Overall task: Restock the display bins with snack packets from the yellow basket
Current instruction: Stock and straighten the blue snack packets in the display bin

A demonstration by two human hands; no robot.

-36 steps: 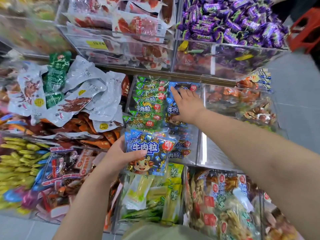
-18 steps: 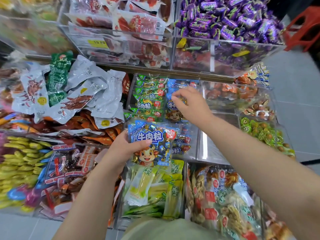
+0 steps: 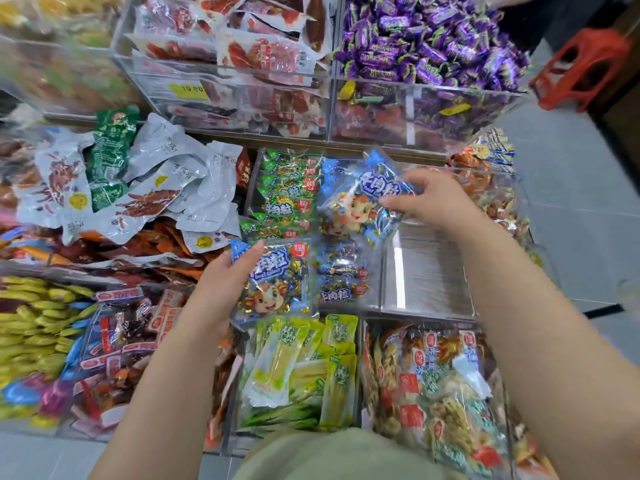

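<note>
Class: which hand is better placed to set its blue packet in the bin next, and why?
Right: the right hand pinches a packet over the blue stack; the left hand holds a second packet left of it.

Snack shop. Clear bins (image 3: 427, 275) w/ heaps of packets (image 3: 152, 199) & sweets (image 3: 415, 43). Yellow price tag (image 3: 191, 90) on one bin front.

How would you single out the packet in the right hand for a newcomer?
Start at the purple candies, top right. Below them, the right hand pinches a blue calf-printed packet. Unlike its twin in the left hand, it hangs tilted beside the green packets.
</note>
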